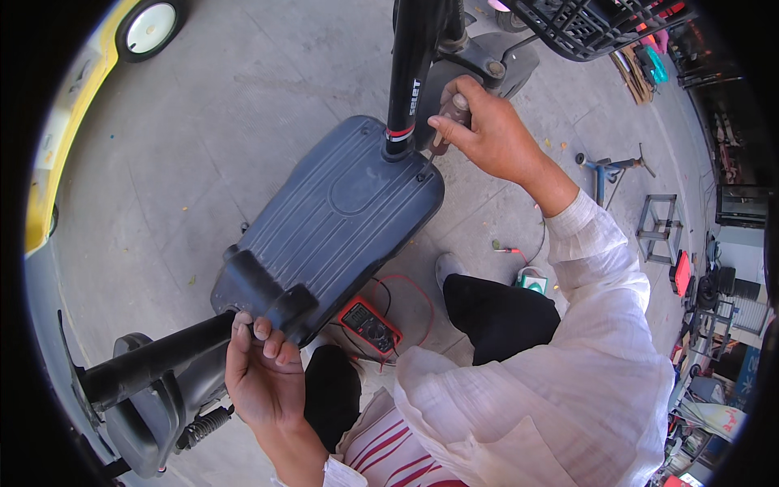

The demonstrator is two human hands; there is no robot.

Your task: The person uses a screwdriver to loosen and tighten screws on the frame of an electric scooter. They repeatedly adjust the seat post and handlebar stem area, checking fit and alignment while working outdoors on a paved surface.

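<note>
My right hand (499,134) is wrapped round the brown handle of a screwdriver (455,112). The screwdriver's shaft points down at a screw hole (421,177) in the front right corner of a dark ribbed footboard (324,211), part of an electric scooter. Just left of the tool rises the black steering column (416,61) with a red and white ring at its foot. My left hand (272,377) is by the footboard's rear end, palm up, its fingers curled together beside a black frame tube (170,361). Anything in those fingers is too small to make out.
A red-rimmed multimeter (367,326) with red and black leads lies on the floor by my feet. To the right are a small green-and-white box (531,282), a metal stool frame (660,227) and a blue stand (604,172). A yellow vehicle (77,105) stands at left; a black basket (596,28) hangs ahead.
</note>
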